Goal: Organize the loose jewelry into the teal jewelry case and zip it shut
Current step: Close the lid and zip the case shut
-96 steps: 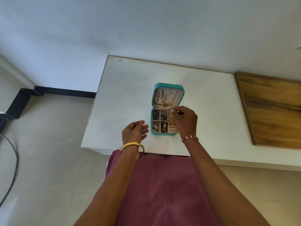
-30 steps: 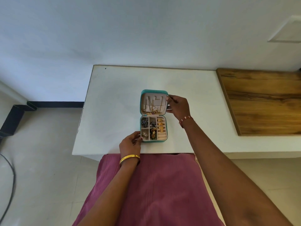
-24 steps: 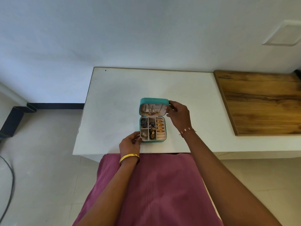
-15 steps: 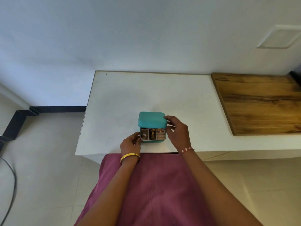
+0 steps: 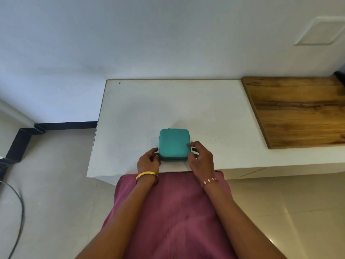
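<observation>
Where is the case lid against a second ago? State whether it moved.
Yes. The teal lid swung down toward the table's near edge, now lying flat on the base, held by both hands.

Both forearms extended forward from the lower edge of the view, converging toward the near edge of the table. Left hand [image 5: 148, 160] set against the near left corner of the closed teal case [image 5: 174, 143], fingers curled, thumb toward the corner; exact contact hidden. Right hand [image 5: 200, 157] at the near right corner, fingertips [image 5: 189, 144] resting on the lid's right edge, thumb against the front side. Gold bangle [image 5: 146, 174] on the left wrist, beaded bracelet [image 5: 210, 181] on the right.
</observation>
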### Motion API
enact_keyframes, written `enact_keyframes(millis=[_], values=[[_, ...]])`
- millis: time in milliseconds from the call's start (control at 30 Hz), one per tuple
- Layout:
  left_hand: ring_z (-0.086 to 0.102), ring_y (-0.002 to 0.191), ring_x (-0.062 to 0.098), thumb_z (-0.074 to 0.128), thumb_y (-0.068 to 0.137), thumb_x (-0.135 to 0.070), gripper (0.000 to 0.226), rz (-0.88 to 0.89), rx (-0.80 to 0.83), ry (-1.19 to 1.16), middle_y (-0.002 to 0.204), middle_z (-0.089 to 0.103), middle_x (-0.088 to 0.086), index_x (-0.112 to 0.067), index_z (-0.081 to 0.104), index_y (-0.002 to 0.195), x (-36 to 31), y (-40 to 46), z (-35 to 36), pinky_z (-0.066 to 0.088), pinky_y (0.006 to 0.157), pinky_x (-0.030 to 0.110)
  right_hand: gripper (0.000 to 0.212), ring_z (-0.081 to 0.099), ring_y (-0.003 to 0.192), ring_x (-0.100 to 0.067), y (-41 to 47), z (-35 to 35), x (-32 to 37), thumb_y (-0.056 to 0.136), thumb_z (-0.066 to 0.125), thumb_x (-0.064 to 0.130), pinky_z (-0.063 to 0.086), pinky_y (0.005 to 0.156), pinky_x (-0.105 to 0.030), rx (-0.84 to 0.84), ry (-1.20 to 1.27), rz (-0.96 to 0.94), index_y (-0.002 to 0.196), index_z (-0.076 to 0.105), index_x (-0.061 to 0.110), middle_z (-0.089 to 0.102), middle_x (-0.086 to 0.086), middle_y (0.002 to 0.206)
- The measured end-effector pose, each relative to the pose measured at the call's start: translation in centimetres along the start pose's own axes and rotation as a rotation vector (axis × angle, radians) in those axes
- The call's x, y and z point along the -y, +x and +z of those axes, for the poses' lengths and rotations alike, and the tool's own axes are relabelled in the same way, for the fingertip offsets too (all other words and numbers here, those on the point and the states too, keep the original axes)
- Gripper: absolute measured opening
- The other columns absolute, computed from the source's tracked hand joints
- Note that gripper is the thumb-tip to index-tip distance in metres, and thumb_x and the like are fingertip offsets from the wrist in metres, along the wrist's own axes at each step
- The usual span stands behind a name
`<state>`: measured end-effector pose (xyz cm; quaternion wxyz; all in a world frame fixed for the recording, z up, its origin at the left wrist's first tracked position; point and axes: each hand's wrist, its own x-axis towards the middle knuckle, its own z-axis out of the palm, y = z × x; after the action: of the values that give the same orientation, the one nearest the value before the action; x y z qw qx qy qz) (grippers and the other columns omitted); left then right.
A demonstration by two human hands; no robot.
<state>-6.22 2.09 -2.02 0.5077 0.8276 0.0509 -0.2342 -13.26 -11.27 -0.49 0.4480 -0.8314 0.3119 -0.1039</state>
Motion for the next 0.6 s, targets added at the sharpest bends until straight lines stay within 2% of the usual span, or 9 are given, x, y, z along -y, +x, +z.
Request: enact_keyframes(millis=[33,133,233,333,400,500,600], values=[[0.064,0.088,0.027,0.045,0.087,0.003,0.037,0.002,0.007,-0.009,0.106,0.067,0.017,-0.008,0.056,0.12,-0.1,0.3,-0.1,0.051,0.091,0.041,0.017,0.062,0.094,-0.025,0.0,0.3,0.3,0.083,0.059,0.009,0.047,0.068,-0.021,-0.023,0.012,0.007,0.1,0.06,0.006,0.065,-0.011,0.105],[0.063,0.087,0.031,0.044,0.087,0.004,0.037,0.06,-0.023,0.054,0.106,0.066,0.019,-0.008,0.056,0.119,-0.6,1.9,-0.4,0.052,0.087,0.045,0.031,0.061,0.086,-0.024,0.2,1.2,0.7,0.079,0.069,0.029,0.052,0.068,-0.033,-0.049,-0.03,0.025,0.095,0.055,0.006,0.064,-0.01,0.098],[0.059,0.104,0.035,0.041,0.084,0.008,0.047,0.127,0.02,0.133,0.124,0.058,0.018,-0.01,0.049,0.127,-1.5,3.7,-0.4,0.048,0.094,0.048,0.032,0.061,0.089,-0.026,0.3,1.5,0.6,0.079,0.069,0.027,0.051,0.071,-0.034,-0.056,-0.037,0.042,0.097,0.054,0.006,0.064,-0.012,0.101],[0.053,0.115,0.034,0.036,0.081,0.012,0.061,0.222,0.112,0.275,0.137,0.047,0.012,-0.015,0.039,0.135,-3.1,5.0,0.2,0.041,0.103,0.039,0.033,0.061,0.09,-0.026,0.4,1.5,0.5,0.079,0.07,0.027,0.052,0.073,-0.034,-0.056,-0.039,0.051,0.098,0.054,0.006,0.064,-0.012,0.103],[0.053,0.115,0.031,0.031,0.078,0.016,0.064,0.237,0.16,0.319,0.136,0.049,0.012,-0.015,0.042,0.133,-4.1,5.6,0.5,0.042,0.1,0.033,0.033,0.061,0.089,-0.026,0.5,1.4,0.5,0.078,0.07,0.028,0.053,0.074,-0.036,-0.052,-0.051,0.046,0.097,0.054,0.006,0.063,-0.012,0.103],[0.053,0.115,0.03,0.029,0.073,0.021,0.064,0.231,0.184,0.368,0.128,0.056,0.015,-0.011,0.054,0.123,-4.8,6.5,0.3,0.042,0.1,0.036,0.033,0.06,0.087,-0.026,0.6,1.4,0.5,0.078,0.071,0.028,0.053,0.072,-0.037,-0.051,-0.062,0.041,0.096,0.053,0.007,0.063,-0.012,0.101],[0.053,0.113,0.034,0.032,0.075,0.021,0.058,0.253,0.189,0.479,0.12,0.061,0.018,-0.007,0.058,0.119,-4.9,7.0,0.1,0.042,0.097,0.037,0.033,0.06,0.087,-0.026,0.6,1.3,0.6,0.077,0.071,0.028,0.053,0.073,-0.038,-0.047,-0.062,0.048,0.096,0.053,0.007,0.062,-0.011,0.101]])
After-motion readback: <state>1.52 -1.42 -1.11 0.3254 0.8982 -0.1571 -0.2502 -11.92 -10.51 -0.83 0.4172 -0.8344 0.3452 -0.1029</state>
